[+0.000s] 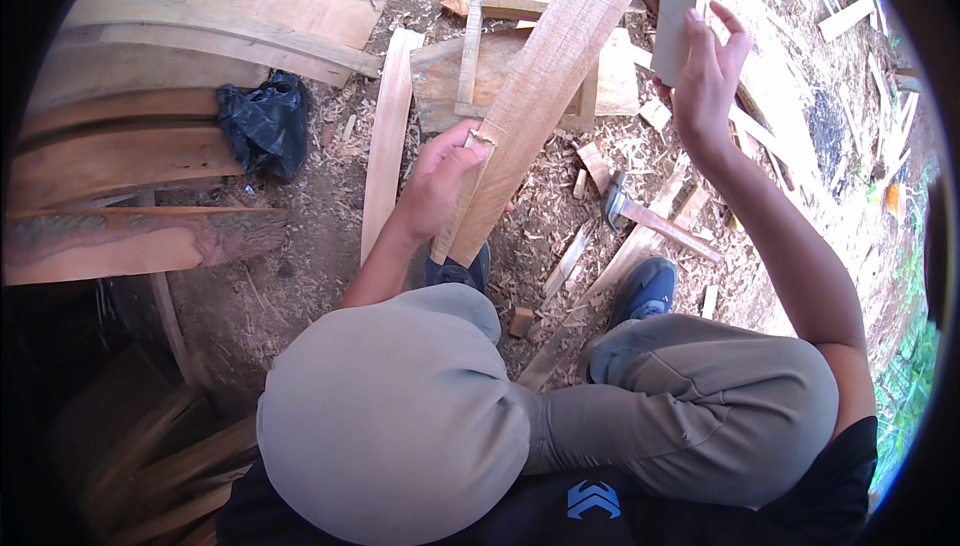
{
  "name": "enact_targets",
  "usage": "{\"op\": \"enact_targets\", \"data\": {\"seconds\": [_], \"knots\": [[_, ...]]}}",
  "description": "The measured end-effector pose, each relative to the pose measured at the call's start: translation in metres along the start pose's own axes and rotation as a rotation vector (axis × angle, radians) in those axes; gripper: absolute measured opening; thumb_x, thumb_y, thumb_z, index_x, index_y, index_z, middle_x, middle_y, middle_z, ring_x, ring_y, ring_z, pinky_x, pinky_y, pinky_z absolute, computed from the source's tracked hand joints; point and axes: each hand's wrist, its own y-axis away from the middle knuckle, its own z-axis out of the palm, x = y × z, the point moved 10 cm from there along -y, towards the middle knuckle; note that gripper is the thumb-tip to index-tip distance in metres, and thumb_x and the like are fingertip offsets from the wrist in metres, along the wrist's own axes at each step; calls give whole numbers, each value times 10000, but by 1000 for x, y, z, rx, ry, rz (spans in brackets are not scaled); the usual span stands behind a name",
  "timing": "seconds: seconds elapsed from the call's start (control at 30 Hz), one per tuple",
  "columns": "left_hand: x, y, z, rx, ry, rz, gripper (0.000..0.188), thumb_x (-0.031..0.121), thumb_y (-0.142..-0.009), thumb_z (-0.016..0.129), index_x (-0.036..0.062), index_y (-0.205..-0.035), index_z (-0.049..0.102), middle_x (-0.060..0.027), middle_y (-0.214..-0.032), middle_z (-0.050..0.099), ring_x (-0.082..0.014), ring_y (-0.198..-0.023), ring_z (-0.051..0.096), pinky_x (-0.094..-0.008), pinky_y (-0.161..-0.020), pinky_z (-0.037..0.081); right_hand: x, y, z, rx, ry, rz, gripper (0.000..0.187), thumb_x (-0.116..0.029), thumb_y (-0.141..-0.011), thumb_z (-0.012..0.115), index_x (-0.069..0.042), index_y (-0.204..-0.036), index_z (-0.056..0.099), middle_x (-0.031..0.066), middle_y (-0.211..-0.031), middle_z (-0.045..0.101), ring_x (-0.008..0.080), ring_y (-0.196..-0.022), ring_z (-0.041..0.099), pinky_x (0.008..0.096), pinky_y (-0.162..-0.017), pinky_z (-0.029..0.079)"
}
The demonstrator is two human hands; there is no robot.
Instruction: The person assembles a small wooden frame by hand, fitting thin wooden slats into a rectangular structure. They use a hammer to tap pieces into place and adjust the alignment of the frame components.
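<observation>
A long, pale wooden plank (545, 86) slants from between my feet up past the top edge of the view. My left hand (437, 181) grips its left edge near the lower end, thumb on top by a small rough notch and a fingertip showing at the far side. Raised to the right of the plank, my right hand (708, 76) holds a flat rectangular wooden block (676, 31) between thumb and fingers, apart from the plank. On the ground between them lies a hammer (668, 230) with a wooden handle and metal head.
Wide curved boards (230, 11) are stacked at the left, with a black plastic bag (268, 126) on them. A wooden frame (468, 66) and a narrow board (388, 146) lie beyond my left hand. Shavings and offcuts cover the dirt around my shoes (645, 291).
</observation>
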Motion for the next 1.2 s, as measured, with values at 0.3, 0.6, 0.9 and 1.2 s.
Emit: {"op": "enact_targets", "data": {"seconds": [0.3,0.6,0.9,1.2], "knots": [[20,2,-20,189,-43,114,338,150,-989,420,-45,-1246,519,-160,-997,665,-234,-759,698,-367,-678,610,29,7,39,-351,154,123,555,-291,-958,556,-8,-1376,327,267,-1119,602,254,-837,661,322,-634,567],[51,11,-42,406,-126,282,331,141,-1020,379,-45,-1258,513,-164,-1014,676,-221,-757,710,-342,-670,603,-3,24,94,-705,534,-232,427,-235,-925,665,-65,-1310,595,160,-1184,606,339,-1072,640,413,-947,541],[53,11,-34,388,-116,302,312,130,-1025,353,-42,-1228,515,-165,-1000,673,-209,-768,707,-336,-697,604,-30,9,87,-499,707,-527,357,-324,-980,597,-101,-1255,641,140,-1138,591,241,-1084,567,375,-915,501],[56,5,-19,311,-64,304,359,157,-990,391,-43,-1267,504,-176,-1017,670,-243,-756,698,-371,-695,603,-26,-6,42,-262,255,-169,246,-117,-950,566,-25,-1168,633,92,-996,640,168,-852,619,321,-752,531]]}}
